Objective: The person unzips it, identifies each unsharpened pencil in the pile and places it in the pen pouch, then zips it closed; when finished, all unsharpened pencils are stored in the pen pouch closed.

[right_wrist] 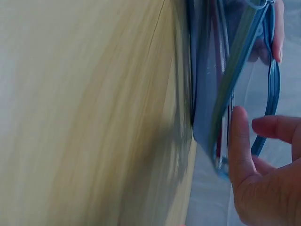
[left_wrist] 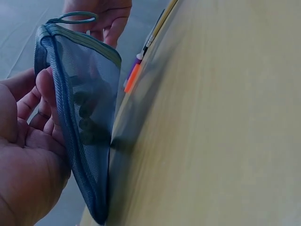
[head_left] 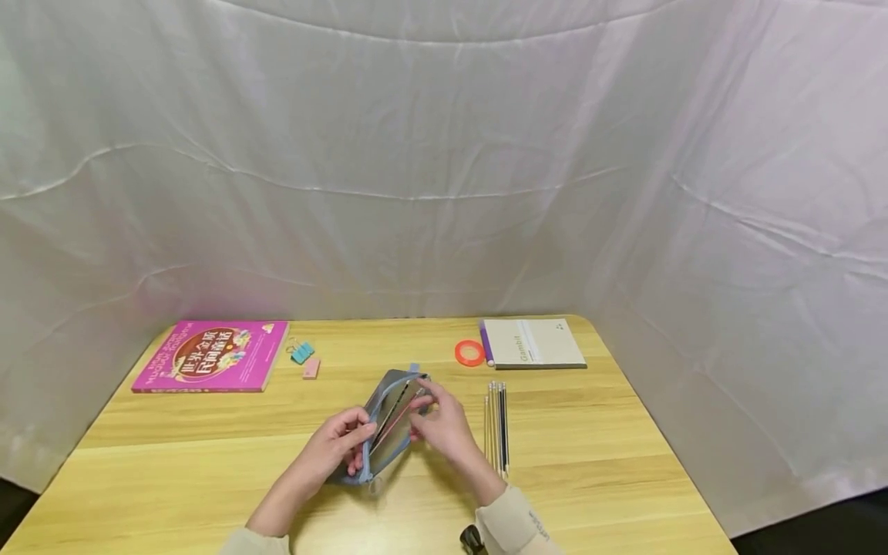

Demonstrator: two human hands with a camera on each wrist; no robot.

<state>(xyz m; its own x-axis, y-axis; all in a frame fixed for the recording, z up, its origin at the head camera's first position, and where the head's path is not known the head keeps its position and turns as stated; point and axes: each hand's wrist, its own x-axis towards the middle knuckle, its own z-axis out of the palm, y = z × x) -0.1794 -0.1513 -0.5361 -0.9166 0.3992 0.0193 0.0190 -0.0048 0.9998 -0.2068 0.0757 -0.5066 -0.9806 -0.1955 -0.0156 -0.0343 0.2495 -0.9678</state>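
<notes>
A blue-grey mesh pencil pouch stands on its edge at the middle of the wooden table, its zip mouth spread open. My left hand grips the pouch's left side, fingers curled over the rim. My right hand pinches the right rim near the far end. In the left wrist view the pouch rests against my left palm, with dark things showing through the mesh. In the right wrist view my right thumb touches the open rim of the pouch. Something pink-red lies inside.
A row of several pencils lies just right of my right hand. Behind are an orange tape ring and a grey notebook. At the back left are a pink book, a blue binder clip and a pink eraser. White cloth surrounds the table.
</notes>
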